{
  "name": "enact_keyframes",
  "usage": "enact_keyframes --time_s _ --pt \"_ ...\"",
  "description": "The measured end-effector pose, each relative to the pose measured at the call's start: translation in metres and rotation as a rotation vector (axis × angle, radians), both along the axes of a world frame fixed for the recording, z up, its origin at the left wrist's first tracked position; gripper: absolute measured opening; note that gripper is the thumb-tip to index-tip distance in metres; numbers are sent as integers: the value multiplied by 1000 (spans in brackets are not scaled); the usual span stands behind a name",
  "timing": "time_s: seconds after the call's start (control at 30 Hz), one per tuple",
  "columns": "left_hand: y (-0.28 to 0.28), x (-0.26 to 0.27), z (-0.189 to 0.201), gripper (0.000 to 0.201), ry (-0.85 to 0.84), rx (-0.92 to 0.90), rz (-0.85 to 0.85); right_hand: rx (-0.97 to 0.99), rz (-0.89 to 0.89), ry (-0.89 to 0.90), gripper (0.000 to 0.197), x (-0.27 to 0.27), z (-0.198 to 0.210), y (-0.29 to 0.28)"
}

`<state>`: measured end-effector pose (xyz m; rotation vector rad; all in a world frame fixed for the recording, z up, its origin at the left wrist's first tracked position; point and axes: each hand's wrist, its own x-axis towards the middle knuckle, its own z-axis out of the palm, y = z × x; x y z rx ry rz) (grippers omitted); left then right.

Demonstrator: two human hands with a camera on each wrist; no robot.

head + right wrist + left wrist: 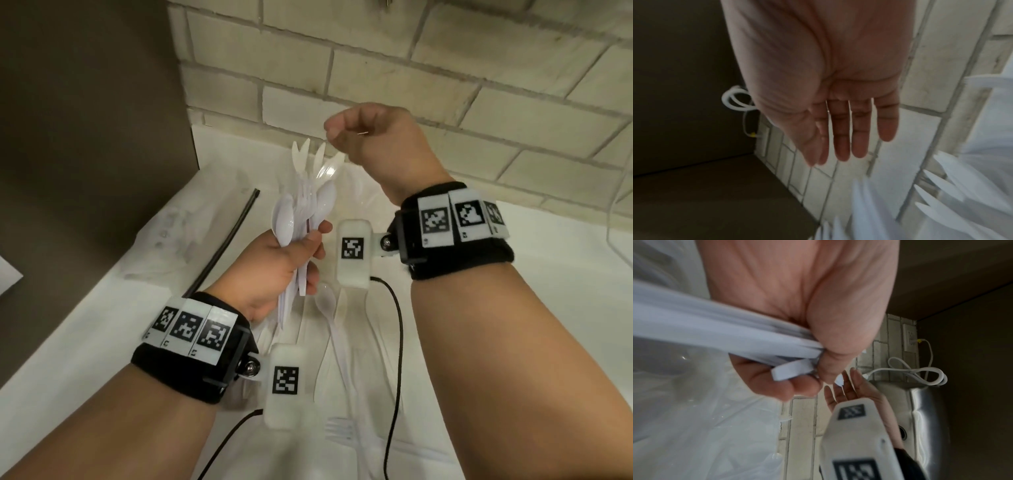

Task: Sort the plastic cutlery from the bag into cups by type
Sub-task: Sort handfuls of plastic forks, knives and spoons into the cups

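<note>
My left hand (310, 248) grips a thick bundle of white plastic cutlery (301, 205) by the handles, with spoon bowls, fork tines and knife tips fanning upward. In the left wrist view the handles (715, 331) cross under the thumb of the left hand (824, 344). My right hand (337, 128) hovers just above the bundle's tips and holds nothing. The right wrist view shows the right hand (840, 129) with straight fingers, and the knife tips (937, 183) below it. More loose cutlery lies on the white counter, including a spoon (327, 305) and a fork (340, 433).
A crumpled clear plastic bag (174, 233) lies at the left of the counter beside a black strip (226, 240). A tiled wall (445, 68) rises behind and a dark panel (85, 120) stands at left. A clear container edge (616, 222) shows at right. A steel sink (927, 410) appears in the left wrist view.
</note>
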<state>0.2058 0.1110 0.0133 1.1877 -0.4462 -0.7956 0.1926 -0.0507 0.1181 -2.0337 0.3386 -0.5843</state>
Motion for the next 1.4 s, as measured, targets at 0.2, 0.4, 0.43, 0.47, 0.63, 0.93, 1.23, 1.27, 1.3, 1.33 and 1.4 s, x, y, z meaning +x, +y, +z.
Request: enact_keyframes --time_s 0.2,0.4,0.43,0.47,0.63,0.93,1.23,1.27,1.3,1.33,1.4 --pt "-12 -12 2 19 30 -68 -130 -310 25 257 31 -48 -2 14" --pt "-19 -25 1 20 -121 37 -119 -130 5 122 22 -70 -18 16" --pt "-19 -26 1 23 -136 37 -129 -103 -36 92 19 -70 -21 15" --pt "-19 -27 1 28 -151 42 -144 -79 -86 57 18 -69 -23 14" --pt "-17 -31 0 17 -94 57 -207 282 -238 -399 17 -71 -12 17" --pt "-12 -21 -6 24 184 -136 -438 226 -205 -5 18 -77 -2 -13" --pt "-8 -21 -4 22 291 -158 -678 707 306 308 21 -80 -34 -8" --pt "-8 -21 -5 34 304 -140 -665 663 268 309 28 -79 -35 -7" --pt "-9 -21 -6 44 301 -117 -642 602 212 293 34 -76 -35 -6" --pt "-9 -22 -7 54 288 -93 -612 545 151 258 37 -74 -36 -6" --pt "-10 -22 -10 61 283 -71 -559 493 65 144 29 -70 -38 -8"
